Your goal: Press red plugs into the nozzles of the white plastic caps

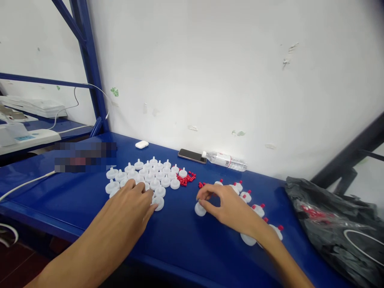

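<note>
On the blue table (180, 240) lies a cluster of several white plastic caps (150, 174), with a small heap of red plugs (186, 179) at its right edge. My left hand (132, 202) rests palm down on the near side of the cluster, fingers spread over the caps, fingertips by one white cap (159, 203). My right hand (223, 206) is curled, thumb and fingers pinching a single white cap (200, 209) on the table. Behind and right of that hand stand several white caps with red plugs fitted (249, 198).
A phone (192, 155) and a lying water bottle (226, 160) are at the wall. A white earbud case (141, 144) sits further left. A black plastic bag (336, 228) fills the right end. White cables (24, 184) and devices lie at the left.
</note>
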A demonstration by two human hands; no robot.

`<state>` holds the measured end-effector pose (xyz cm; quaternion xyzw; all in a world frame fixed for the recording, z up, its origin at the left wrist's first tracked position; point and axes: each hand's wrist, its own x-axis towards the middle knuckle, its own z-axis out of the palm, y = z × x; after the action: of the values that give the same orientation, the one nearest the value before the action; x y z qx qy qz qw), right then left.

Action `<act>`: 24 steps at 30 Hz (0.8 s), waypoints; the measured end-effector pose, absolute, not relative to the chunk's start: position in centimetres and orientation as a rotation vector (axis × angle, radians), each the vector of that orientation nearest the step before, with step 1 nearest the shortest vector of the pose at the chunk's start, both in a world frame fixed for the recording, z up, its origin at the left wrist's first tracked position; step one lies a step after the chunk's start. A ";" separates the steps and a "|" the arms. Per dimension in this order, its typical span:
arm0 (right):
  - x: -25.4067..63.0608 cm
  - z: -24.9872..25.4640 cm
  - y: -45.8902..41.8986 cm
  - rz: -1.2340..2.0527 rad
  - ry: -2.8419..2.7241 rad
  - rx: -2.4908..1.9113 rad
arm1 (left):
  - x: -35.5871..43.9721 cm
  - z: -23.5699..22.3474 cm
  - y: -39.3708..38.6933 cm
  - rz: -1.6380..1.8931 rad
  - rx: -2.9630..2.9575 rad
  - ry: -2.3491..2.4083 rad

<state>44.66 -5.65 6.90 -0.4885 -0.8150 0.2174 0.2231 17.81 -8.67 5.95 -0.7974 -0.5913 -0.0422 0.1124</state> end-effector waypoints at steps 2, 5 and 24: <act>44.9 6.7 -5.5 0.577 -2.268 -1.332 | 18.1 5.4 -8.4 -0.136 -2.365 -1.708; 45.2 6.2 -5.2 0.437 -2.330 -1.423 | 18.2 4.8 -7.8 -0.224 -2.358 -1.638; 45.4 3.9 -3.0 -0.375 -2.529 -1.539 | 22.4 2.3 -9.5 -0.789 -3.025 -1.510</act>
<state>45.43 -3.03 3.88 -0.5140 -0.8449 -0.1253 0.0786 22.38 -9.50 2.27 -0.8595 -0.4289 -0.2243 -0.1645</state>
